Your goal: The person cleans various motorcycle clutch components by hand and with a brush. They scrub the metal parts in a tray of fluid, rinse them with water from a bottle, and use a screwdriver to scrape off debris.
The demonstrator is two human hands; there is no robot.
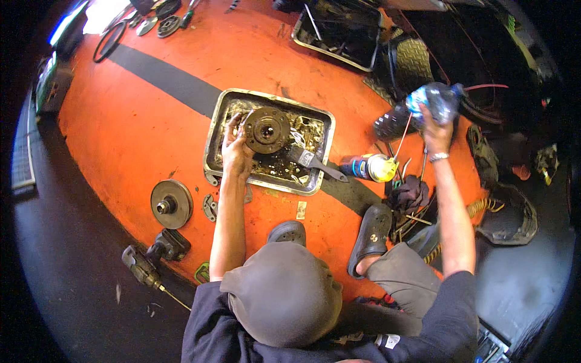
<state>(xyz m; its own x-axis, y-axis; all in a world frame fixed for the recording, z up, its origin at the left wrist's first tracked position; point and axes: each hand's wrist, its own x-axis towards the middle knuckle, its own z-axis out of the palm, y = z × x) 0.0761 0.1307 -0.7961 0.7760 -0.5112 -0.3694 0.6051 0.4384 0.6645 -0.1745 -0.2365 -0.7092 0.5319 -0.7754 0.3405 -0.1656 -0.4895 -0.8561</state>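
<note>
My left hand [238,148] grips the edge of a round, greasy metal clutch-like part [267,130] with a hollow centre and small holes. It is held over a shallow metal tray [212,130] with dark, oily liquid in it. A flat paintbrush [313,162] lies across the tray's right side, its handle over the rim. Off to the right, my right hand [437,132] is wrapped round a plastic bottle [440,103] with a blue label, tilted and slightly blurred. A spray can [370,167] with a thin red straw lies or stands between tray and bottle; which, I cannot tell.
Left of the tray lie a metal pulley disc [172,204], curved clutch shoes [210,207] and a cordless impact driver [145,266]. A dark bottle [391,121], a rag [411,193] and tools crowd the right. A black tray [336,33] stands farther off.
</note>
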